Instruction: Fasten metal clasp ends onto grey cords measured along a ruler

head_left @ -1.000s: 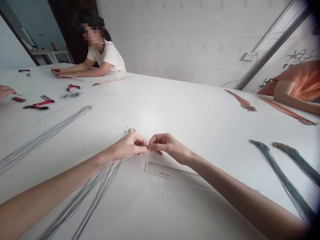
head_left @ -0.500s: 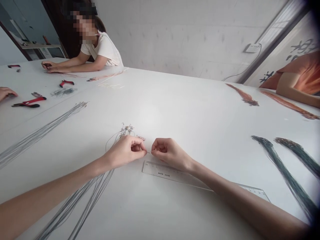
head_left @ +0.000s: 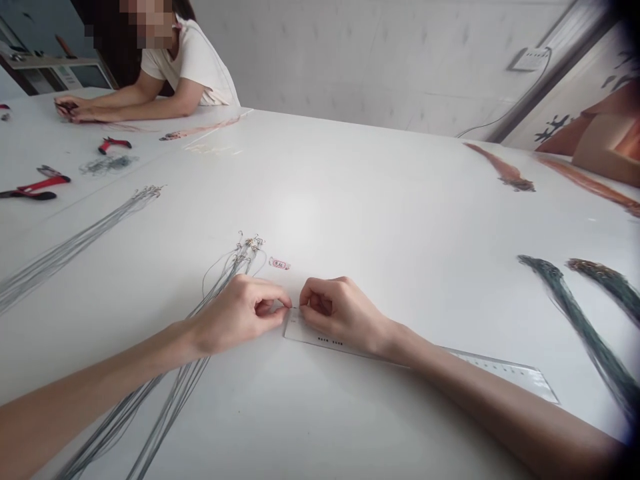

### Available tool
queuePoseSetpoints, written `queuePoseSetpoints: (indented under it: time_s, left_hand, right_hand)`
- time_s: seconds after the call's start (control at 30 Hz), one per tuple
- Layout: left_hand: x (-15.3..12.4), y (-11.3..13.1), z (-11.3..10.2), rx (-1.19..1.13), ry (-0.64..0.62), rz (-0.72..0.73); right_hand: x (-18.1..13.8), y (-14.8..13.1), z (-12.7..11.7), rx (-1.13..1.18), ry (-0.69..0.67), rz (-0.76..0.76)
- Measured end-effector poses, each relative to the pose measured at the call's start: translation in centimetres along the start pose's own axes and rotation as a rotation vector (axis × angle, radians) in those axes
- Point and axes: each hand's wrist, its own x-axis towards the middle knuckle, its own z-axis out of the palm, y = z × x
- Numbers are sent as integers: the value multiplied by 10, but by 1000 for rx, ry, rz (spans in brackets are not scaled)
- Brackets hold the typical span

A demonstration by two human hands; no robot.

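My left hand (head_left: 245, 313) is closed in a pinch near the left end of a clear ruler (head_left: 330, 340). Facing it, my right hand (head_left: 345, 313) also pinches, thumb against forefinger, above the ruler. A short thin dark piece (head_left: 295, 307) spans the small gap between both sets of fingertips; the rest is hidden, and its kind cannot be made out. Beneath my left hand and forearm runs a bundle of grey cords (head_left: 170, 407), its small bent, knotted-looking ends (head_left: 250, 247) fanning out beyond the fingers. Just past my hands lies a small wrapper-like slip with red print (head_left: 279, 264).
Another bundle of grey cords (head_left: 85, 250) lies to the left. Red-handled pliers (head_left: 45, 185) and loose dark wire-like strands (head_left: 107, 165) are farther left. Dark green bundles (head_left: 575, 327) and orange bundles (head_left: 505, 170) lie right. A person in white (head_left: 185, 67) leans on the far table edge.
Both hands have come down slightly, onto the ruler's left end, still pinching close together. The wrapper-like slip is now uncovered. The view has tilted downward a little.
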Motion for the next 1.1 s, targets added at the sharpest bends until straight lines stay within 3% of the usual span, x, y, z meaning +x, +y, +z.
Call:
queuePoseSetpoints:
  time_s: [0.73,1.1]
  left_hand:
    - [-7,-9,-12,241,-156,359]
    - [-5,-9,-14,326,-119,457]
  right_hand:
    - [0,3,-2,67,-36,-21]
    - [0,2,-4,40,-41,-45]
